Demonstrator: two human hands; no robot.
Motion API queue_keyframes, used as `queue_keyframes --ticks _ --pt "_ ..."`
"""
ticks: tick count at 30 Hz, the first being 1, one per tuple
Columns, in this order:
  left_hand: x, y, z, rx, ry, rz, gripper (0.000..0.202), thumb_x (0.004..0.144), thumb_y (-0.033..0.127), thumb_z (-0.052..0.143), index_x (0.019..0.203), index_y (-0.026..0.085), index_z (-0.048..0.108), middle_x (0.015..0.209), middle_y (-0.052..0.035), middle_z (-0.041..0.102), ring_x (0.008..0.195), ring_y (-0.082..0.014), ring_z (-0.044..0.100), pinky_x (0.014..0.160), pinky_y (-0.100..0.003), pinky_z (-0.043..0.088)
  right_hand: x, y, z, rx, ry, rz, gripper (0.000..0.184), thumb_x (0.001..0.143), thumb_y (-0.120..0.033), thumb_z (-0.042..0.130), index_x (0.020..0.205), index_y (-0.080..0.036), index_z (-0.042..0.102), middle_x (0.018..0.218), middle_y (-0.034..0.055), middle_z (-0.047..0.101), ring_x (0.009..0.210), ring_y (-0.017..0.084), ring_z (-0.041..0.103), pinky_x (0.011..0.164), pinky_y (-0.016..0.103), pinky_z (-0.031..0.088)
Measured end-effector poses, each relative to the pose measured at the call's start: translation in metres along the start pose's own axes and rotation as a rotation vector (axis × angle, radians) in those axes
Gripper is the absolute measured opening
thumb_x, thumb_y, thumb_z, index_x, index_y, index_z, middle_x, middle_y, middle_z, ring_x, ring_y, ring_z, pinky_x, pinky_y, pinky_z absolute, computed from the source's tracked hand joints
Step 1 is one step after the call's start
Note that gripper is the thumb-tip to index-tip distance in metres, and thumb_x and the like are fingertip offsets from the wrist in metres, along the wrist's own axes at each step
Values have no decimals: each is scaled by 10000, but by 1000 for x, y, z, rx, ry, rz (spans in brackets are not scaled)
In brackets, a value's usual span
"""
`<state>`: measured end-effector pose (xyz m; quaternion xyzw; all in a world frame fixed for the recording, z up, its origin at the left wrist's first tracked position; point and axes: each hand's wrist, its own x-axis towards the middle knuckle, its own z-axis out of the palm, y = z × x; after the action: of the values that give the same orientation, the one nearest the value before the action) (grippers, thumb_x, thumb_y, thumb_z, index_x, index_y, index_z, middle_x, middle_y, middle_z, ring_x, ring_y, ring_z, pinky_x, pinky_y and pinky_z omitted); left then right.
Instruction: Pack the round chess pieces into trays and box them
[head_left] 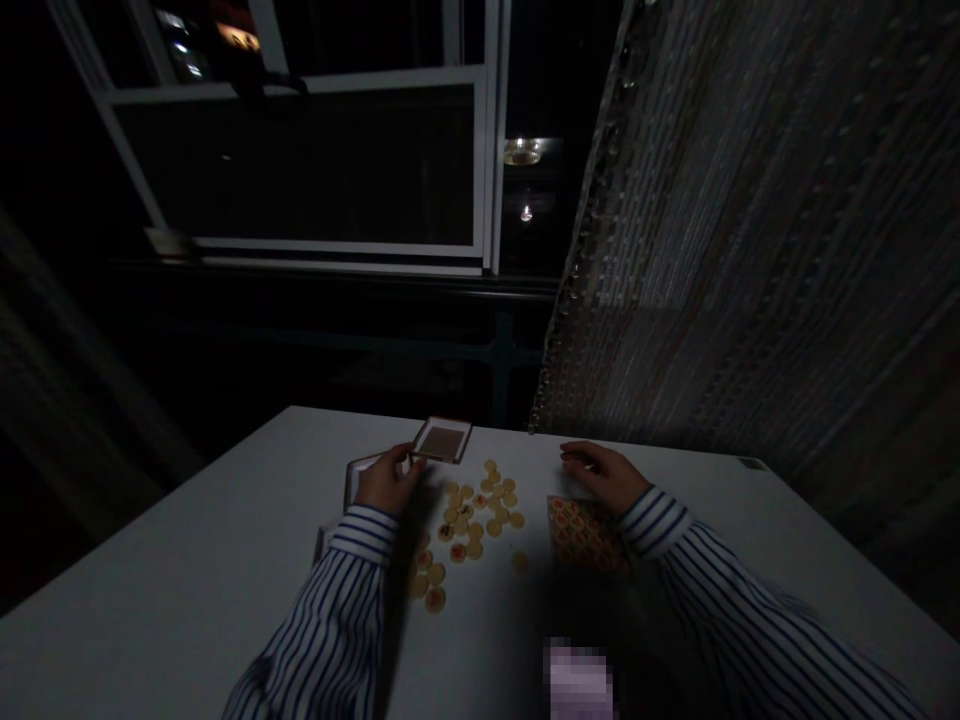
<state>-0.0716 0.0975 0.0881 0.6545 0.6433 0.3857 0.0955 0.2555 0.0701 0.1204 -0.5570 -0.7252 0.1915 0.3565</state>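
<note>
Left hand point(386, 482) is closed on one small rectangular tray with a brown inside and pale rim point(442, 440), held tilted just above the white surface point(225, 560). Right hand point(600, 472) rests palm down, fingers bent, gripping nothing, touching the far edge of one square red-and-yellow patterned board point(585, 538). Between the hands lie round yellow discs point(480, 510), roughly two dozen, loosely scattered; the dim light blocks an exact count.

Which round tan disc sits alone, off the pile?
The round tan disc lying by itself just left of the red-patterned square sheet; the rest bunch together nearer the left hand.
</note>
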Motion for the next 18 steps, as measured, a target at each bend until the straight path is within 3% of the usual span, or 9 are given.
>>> queue_keyframes --ticks 6,18 --pt "37 -18 5 77 -67 -44 387 779 377 430 1088 165 526 976 -80 636 908 -185 586 789 -286 449 42 -7 33 -40 -83 -34 350 739 -336 487 1010 -130 567 855 60 642 796 157 582 736 286 438" --pt "84 -56 39 257 -252 -40 404 812 289 368 1149 99 487 1109 -136 576 980 -196 558 847 -279 406 104 -16 121 -271 -294 -17 439 720 -363 495 1118 -178 510 938 60 619 819 167 571 718 271 409"
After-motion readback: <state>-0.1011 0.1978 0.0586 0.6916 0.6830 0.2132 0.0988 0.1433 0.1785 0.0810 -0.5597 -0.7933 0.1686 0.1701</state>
